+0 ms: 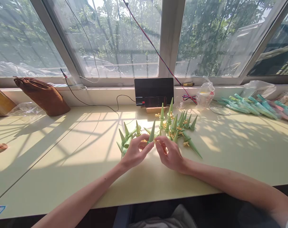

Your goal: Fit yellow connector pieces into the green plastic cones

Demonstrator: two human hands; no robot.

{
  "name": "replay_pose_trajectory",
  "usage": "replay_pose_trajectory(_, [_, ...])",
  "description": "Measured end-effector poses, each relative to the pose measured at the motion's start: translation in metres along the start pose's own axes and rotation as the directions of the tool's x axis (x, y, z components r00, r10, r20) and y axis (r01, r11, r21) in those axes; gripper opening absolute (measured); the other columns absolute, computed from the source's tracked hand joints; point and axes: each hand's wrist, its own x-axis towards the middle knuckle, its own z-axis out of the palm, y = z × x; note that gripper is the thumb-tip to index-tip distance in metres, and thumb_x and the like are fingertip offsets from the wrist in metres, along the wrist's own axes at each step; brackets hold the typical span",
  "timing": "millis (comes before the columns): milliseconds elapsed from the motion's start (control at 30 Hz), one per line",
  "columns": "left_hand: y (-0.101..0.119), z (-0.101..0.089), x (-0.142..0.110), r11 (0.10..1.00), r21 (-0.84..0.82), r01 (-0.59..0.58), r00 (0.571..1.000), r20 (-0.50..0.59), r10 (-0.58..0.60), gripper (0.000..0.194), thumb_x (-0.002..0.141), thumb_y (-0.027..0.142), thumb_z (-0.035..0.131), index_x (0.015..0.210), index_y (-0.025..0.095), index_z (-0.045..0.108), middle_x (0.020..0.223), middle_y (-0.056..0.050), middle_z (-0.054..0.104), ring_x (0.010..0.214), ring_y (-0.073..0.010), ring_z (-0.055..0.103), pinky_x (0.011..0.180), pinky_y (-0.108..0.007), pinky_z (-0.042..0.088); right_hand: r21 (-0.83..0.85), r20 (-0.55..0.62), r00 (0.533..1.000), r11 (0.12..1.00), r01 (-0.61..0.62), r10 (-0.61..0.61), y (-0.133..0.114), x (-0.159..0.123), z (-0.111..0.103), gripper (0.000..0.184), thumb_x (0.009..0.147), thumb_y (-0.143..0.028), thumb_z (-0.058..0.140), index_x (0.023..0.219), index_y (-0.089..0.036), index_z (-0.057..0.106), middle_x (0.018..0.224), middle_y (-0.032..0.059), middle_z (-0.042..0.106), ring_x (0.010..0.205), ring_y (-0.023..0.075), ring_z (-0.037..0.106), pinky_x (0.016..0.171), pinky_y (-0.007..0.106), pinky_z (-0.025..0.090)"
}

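My left hand (135, 151) is closed around the base of a green cone (152, 131), which points up and leans slightly right. The fingertips of my right hand (171, 154) pinch together at the cone's lower right side, on a tiny yellowish piece mostly hidden by the fingers. Beyond and to the right stands a cluster of green cones (174, 123) with small yellow pegs among them. One long cone (194, 148) lies tilted toward me beside a yellow peg (186, 144). More green cones (122, 136) sit just left of my left hand.
A dark tablet (154, 87) leans on a wooden stand (155, 110) by the window. A brown pouch (43, 96) stands at the back left. Plastic-wrapped green items (250, 104) lie at the back right, near a plastic bag (205, 95). A black cable (94, 106) crosses the table's rear.
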Motion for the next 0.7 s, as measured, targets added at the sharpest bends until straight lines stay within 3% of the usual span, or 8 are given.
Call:
replay_pose_trajectory(300, [-0.0023,0.0002,-0.0006,0.999,0.03,-0.03,1.0,-0.008,0.03,0.014,0.089,0.03,0.058,0.095,0.018,0.06,0.081,0.001,0.061,0.057,-0.0064,0.057,0.049,-0.017,0.046,-0.011,-0.03,0.999,1.0,0.011,-0.012,0.0005,0.0016,-0.0003,0.013,0.091,-0.015,0.049,0.102,-0.02,0.053,0.063,-0.0056,0.049,0.048,0.0073,0.042,0.048,0.02,0.037])
replay_pose_trajectory(700, [-0.0049,-0.001,-0.0007,0.99,0.132,-0.051,0.997,-0.042,0.057,0.016,0.087,0.03,0.06,0.095,0.017,0.057,0.068,0.003,0.056,0.05,-0.0068,0.054,0.046,-0.018,0.045,-0.044,-0.014,1.0,0.999,0.008,-0.009,0.0016,0.0018,0.0,0.01,0.091,-0.017,0.049,0.098,-0.019,0.056,0.065,-0.0036,0.052,0.049,0.0077,0.043,0.048,0.02,0.038])
